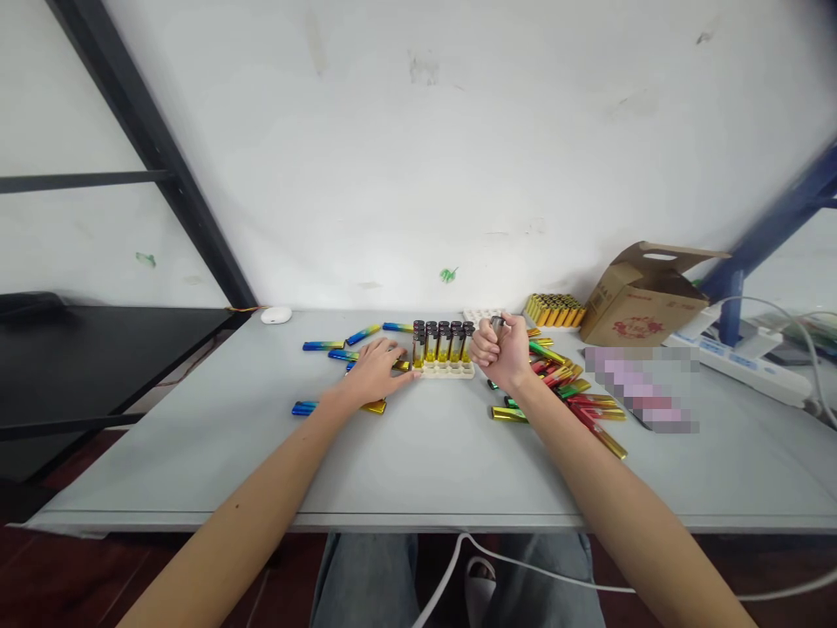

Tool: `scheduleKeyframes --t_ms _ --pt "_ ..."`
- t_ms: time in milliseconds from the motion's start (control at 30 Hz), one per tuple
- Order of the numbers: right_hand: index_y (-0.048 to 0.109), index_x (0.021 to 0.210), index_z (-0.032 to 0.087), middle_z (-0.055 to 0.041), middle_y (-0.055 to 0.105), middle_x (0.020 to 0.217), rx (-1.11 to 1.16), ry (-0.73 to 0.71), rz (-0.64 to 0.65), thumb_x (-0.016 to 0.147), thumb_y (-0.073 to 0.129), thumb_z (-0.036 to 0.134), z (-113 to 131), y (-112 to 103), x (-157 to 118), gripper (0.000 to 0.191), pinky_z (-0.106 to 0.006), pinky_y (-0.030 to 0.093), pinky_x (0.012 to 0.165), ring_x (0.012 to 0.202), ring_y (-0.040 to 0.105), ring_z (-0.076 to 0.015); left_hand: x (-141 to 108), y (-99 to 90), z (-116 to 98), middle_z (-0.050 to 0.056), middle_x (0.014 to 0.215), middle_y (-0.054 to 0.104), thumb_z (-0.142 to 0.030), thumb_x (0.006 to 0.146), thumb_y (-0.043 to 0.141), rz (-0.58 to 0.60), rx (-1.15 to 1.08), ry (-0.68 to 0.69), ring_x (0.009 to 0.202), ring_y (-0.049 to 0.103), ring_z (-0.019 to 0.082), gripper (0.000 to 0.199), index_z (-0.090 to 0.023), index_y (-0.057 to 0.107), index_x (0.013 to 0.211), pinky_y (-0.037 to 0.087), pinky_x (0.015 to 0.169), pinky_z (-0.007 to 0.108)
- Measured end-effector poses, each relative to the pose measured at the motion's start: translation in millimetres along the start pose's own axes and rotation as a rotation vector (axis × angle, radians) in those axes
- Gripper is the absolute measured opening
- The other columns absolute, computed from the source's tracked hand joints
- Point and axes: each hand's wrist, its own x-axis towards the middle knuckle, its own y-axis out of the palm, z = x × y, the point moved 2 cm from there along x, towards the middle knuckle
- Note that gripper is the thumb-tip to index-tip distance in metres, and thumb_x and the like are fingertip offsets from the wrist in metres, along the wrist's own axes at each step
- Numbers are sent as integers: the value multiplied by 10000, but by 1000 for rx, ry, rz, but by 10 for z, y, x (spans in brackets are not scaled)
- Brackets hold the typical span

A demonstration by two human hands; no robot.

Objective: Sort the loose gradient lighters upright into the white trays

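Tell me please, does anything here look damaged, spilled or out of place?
Nothing looks spilled or broken. The wall bears scuffs and green marks, odd on white. By the right hand, red and green pieces lie jumbled, unlike the upright lighters in the rack.

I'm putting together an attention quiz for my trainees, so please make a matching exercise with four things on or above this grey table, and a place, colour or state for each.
Things:
1. Cardboard box
2. Right grip
3. Blue-and-yellow pieces
4. Front white rack

Descriptions:
A. Bearing upright lighters
B. Lying around the left grip
C. Brown, with a flap raised
D. Closed around a lighter

Right pairs: 1-C, 2-D, 3-B, 4-A.
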Motion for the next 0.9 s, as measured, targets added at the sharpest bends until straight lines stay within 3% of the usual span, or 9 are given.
scheduleKeyframes --t_ms 400,667,900 --pt "326 503 219 82 172 413 -35 34 9 783 484 521 -26 -4 -2 442 -193 233 354 370 143 -75 -4 -6 -6 109 1216 576 -653 866 495 -12 -31 1 1215 476 317 524 -222 644 1126 369 1059 467" --pt "332 519 221 86 169 430 -73 42 -60 799 460 518 -58 -25 19 428 -189 208 351 377 123 -72 -7 -13 -16 120 1251 555 -661 862 496 7 -31 -25 1243 463 338 535 -222 644 1130 368 1060 486" --pt "300 508 222 80 161 420 -35 19 -19 815 445 513 -38 -10 3 447 -198 230 355 371 136 -77 -5 -14 -19 117 1239 561 -659 862 499 1 -20 -15 1227 474 327 518 -229 644 1113 370 1060 482"
